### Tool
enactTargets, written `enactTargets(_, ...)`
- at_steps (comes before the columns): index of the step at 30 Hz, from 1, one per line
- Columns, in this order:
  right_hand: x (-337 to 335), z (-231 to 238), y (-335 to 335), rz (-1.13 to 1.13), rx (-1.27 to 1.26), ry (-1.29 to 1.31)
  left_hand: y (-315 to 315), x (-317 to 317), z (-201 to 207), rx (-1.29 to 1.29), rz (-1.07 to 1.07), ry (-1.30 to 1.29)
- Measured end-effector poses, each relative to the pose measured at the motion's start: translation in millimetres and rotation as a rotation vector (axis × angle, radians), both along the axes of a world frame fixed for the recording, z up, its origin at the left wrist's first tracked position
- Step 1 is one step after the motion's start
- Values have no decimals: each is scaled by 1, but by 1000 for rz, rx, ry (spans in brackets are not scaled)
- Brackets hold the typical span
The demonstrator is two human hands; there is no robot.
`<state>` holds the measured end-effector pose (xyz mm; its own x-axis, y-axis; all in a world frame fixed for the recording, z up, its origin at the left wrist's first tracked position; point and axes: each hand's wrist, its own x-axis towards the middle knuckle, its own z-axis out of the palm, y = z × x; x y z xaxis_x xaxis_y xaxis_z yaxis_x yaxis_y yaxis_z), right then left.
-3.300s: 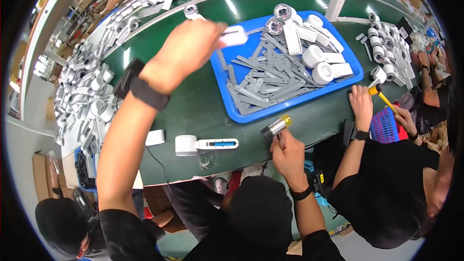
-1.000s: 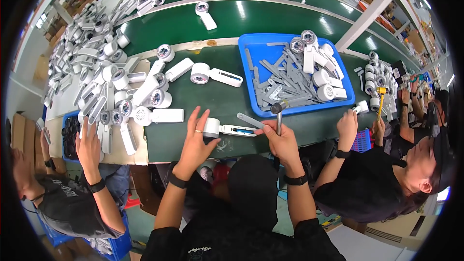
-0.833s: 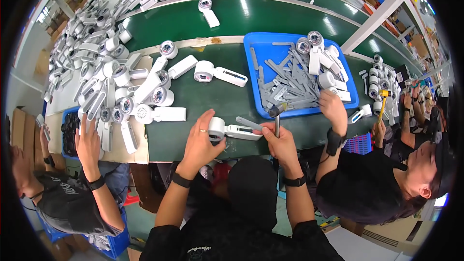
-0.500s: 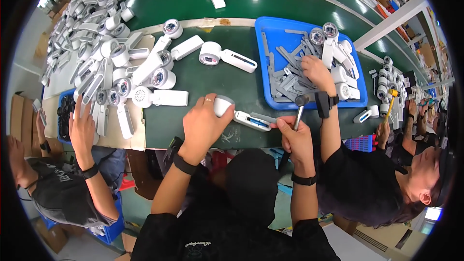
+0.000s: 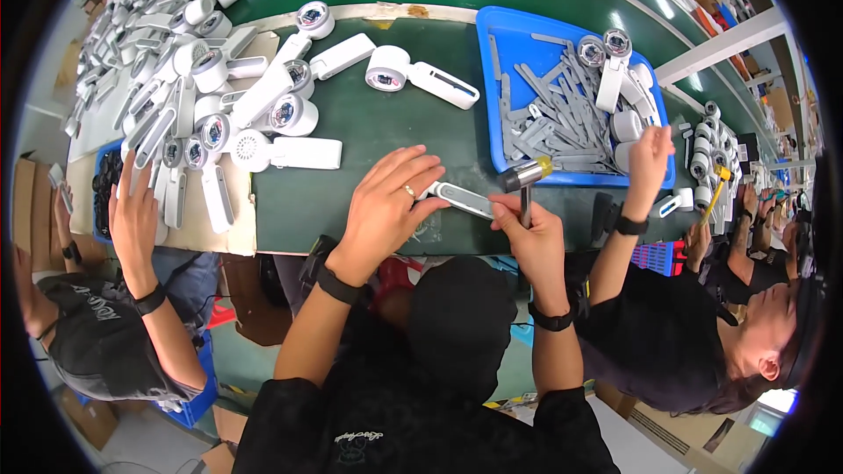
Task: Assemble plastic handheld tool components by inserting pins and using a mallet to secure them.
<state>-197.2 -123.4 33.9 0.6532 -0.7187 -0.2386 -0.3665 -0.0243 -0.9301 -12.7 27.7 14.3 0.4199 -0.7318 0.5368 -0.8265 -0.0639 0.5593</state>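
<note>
White script on a black shirt, pale lettering on a co-worker's shirt

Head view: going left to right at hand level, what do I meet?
A co-worker's bare hand, the person's left hand, a white plastic handle with a grey strip, the right hand gripping a silver-headed hammer, another co-worker's hand, a yellow mallet.

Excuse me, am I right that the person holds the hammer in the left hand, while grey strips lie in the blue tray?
Not quite: the head view shows the hammer in the right hand; the grey strips do lie in the blue tray.
</note>
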Motion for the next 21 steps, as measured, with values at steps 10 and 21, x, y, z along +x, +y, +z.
enactTargets(10, 4, 5, -11, 126, -33, 103, -4, 5, -4, -5, -62, -35)
enactTargets(21, -4, -10, -19, 138, -12, -13, -7, 10, -13, -37, -92, 5)
